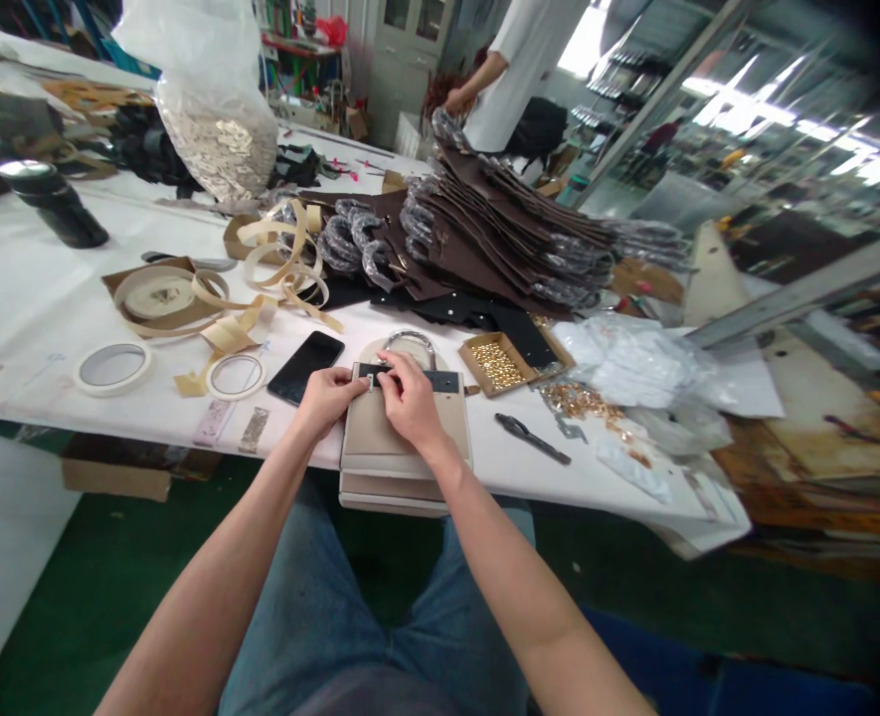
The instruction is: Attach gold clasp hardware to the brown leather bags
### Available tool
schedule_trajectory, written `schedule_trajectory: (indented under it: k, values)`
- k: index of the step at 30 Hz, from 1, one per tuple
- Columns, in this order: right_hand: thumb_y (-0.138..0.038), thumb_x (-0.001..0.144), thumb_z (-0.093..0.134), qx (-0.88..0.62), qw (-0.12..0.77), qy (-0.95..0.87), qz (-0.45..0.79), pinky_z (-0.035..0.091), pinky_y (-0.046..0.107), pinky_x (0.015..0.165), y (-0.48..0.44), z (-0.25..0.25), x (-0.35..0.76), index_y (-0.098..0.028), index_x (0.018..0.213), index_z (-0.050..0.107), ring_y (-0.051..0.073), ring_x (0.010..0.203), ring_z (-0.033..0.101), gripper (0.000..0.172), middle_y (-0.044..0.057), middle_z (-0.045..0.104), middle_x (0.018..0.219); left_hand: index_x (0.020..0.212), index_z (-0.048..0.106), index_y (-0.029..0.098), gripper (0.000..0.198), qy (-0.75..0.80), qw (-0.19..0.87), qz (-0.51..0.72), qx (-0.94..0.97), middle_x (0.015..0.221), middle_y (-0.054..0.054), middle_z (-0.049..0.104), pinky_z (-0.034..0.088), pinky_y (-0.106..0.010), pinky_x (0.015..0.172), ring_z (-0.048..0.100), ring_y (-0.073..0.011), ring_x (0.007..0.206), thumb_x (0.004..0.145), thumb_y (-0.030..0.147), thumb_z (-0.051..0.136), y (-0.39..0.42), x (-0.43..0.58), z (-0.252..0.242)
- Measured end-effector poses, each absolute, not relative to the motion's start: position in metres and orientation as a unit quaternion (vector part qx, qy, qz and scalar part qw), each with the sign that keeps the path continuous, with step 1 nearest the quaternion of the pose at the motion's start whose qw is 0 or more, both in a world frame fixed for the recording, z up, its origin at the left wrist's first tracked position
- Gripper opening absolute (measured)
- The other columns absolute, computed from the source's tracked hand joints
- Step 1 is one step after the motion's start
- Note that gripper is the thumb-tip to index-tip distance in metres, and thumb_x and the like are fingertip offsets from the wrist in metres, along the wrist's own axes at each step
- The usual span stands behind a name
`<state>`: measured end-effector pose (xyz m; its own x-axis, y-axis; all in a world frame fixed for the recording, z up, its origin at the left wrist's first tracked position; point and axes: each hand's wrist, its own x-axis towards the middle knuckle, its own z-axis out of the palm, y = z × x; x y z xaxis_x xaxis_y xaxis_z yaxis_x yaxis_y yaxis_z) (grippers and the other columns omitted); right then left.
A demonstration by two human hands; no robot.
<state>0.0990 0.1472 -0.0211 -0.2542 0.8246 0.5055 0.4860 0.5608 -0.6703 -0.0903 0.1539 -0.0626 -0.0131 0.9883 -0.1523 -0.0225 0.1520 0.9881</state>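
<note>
A beige handbag (402, 428) lies at the table's front edge, its lower part jutting past the edge above my lap. Along its upper side runs a black strip (445, 382) with small holes, and a curved handle (417, 336) in clear wrap stands behind it. My left hand (327, 398) is closed in a pinch at the strip's left end, beside a small pale metal-looking piece (370, 381). Just right of that piece, my right hand (410, 398) rests over the strip with thumb and fingers drawn together. Whatever lies between its fingertips is hidden.
Left of the bag are a black phone (306, 366) and tape rolls (113, 368). Rightward lie a box of gold studs (495, 363), a dark pen-like tool (533, 439) and plastic bags (625, 363). Stacked brown bag panels (499, 219) stand behind; a person (514, 80) is beyond.
</note>
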Motion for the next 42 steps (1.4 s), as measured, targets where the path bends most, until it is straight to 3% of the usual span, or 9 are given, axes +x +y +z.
schedule_trajectory:
  k: [7, 12, 17, 20, 26, 29, 31, 35, 42]
  values:
    - [-0.037, 0.115, 0.063, -0.532, 0.489, -0.690, 0.037, 0.067, 0.057, 0.101, 0.096, 0.012, 0.201, -0.033, 0.138, 0.077, 0.033, 0.116, 0.076, 0.028, 0.012, 0.078, 0.133, 0.065, 0.066, 0.020, 0.043, 0.562, 0.469, 0.476, 0.488, 0.062, 0.002, 0.051, 0.024, -0.028, 0.054, 0.040, -0.0126, 0.059, 0.085, 0.050, 0.089, 0.154, -0.086, -0.063]
    - [-0.071, 0.098, 0.079, -0.691, 0.290, -0.662, -0.014, 0.063, 0.058, 0.093, 0.082, -0.025, 0.333, -0.024, 0.116, 0.083, 0.038, 0.101, 0.075, 0.051, 0.017, 0.077, 0.111, 0.064, 0.066, 0.020, 0.040, 0.574, 0.450, 0.473, 0.494, 0.060, 0.002, 0.050, 0.021, -0.030, 0.054, 0.039, -0.0131, 0.058, 0.085, 0.047, 0.087, 0.157, -0.085, -0.067]
    - [-0.069, 0.105, 0.071, -0.656, 0.224, -0.719, 0.050, 0.060, 0.054, 0.099, 0.085, -0.055, 0.367, -0.025, 0.111, 0.078, 0.036, 0.109, 0.074, 0.045, 0.016, 0.077, 0.113, 0.063, 0.062, 0.020, 0.040, 0.579, 0.437, 0.477, 0.495, 0.061, 0.003, 0.047, 0.023, -0.030, 0.056, 0.039, -0.0131, 0.061, 0.084, 0.045, 0.086, 0.156, -0.084, -0.066]
    - [-0.067, 0.107, 0.070, -0.650, 0.287, -0.702, 0.046, 0.058, 0.052, 0.098, 0.081, -0.041, 0.353, -0.024, 0.109, 0.074, 0.035, 0.105, 0.073, 0.043, 0.015, 0.076, 0.110, 0.063, 0.059, 0.020, 0.042, 0.581, 0.451, 0.475, 0.484, 0.062, 0.004, 0.046, 0.023, -0.029, 0.056, 0.037, -0.0124, 0.061, 0.084, 0.045, 0.086, 0.156, -0.084, -0.066]
    - [-0.069, 0.109, 0.069, -0.472, 0.647, -0.532, 0.275, 0.047, 0.034, 0.061, 0.081, 0.039, 0.257, -0.032, 0.120, 0.067, 0.017, 0.062, 0.053, 0.038, 0.000, 0.062, 0.085, 0.067, 0.064, 0.020, 0.037, 0.587, 0.456, 0.468, 0.478, 0.062, 0.004, 0.047, 0.023, -0.030, 0.056, 0.038, -0.0129, 0.061, 0.083, 0.045, 0.085, 0.158, -0.083, -0.070]
    - [-0.076, 0.105, 0.074, -0.369, 0.636, -0.537, 0.414, 0.032, 0.032, 0.048, 0.104, 0.068, 0.178, -0.029, 0.084, 0.061, 0.014, 0.050, 0.035, 0.054, -0.006, 0.037, 0.062, 0.065, 0.063, 0.020, 0.038, 0.584, 0.449, 0.472, 0.483, 0.062, 0.004, 0.046, 0.022, -0.030, 0.056, 0.038, -0.0127, 0.062, 0.084, 0.045, 0.085, 0.158, -0.083, -0.070]
    - [-0.072, 0.107, 0.074, -0.356, 0.619, -0.549, 0.435, 0.026, 0.033, 0.046, 0.124, 0.071, 0.130, -0.027, 0.071, 0.054, 0.013, 0.047, 0.033, 0.061, -0.005, 0.037, 0.058, 0.067, 0.065, 0.019, 0.037, 0.582, 0.454, 0.471, 0.483, 0.063, 0.004, 0.047, 0.023, -0.029, 0.056, 0.039, -0.0127, 0.062, 0.083, 0.045, 0.086, 0.159, -0.083, -0.069]
    - [-0.073, 0.106, 0.076, -0.361, 0.626, -0.560, 0.406, 0.028, 0.034, 0.046, 0.156, 0.052, 0.068, -0.025, 0.068, 0.058, 0.012, 0.049, 0.040, 0.064, -0.002, 0.050, 0.063, 0.071, 0.071, 0.018, 0.033, 0.581, 0.476, 0.465, 0.469, 0.063, 0.003, 0.053, 0.024, -0.029, 0.055, 0.041, -0.0130, 0.060, 0.082, 0.045, 0.087, 0.160, -0.084, -0.068]
    - [-0.083, 0.105, 0.068, -0.408, 0.611, -0.569, 0.369, 0.036, 0.034, 0.048, 0.168, 0.030, 0.047, -0.027, 0.062, 0.044, 0.014, 0.050, 0.044, 0.074, -0.003, 0.044, 0.056, 0.071, 0.069, 0.018, 0.035, 0.555, 0.504, 0.474, 0.461, 0.063, 0.002, 0.055, 0.024, -0.028, 0.054, 0.042, -0.0128, 0.059, 0.081, 0.045, 0.088, 0.160, -0.087, -0.066]
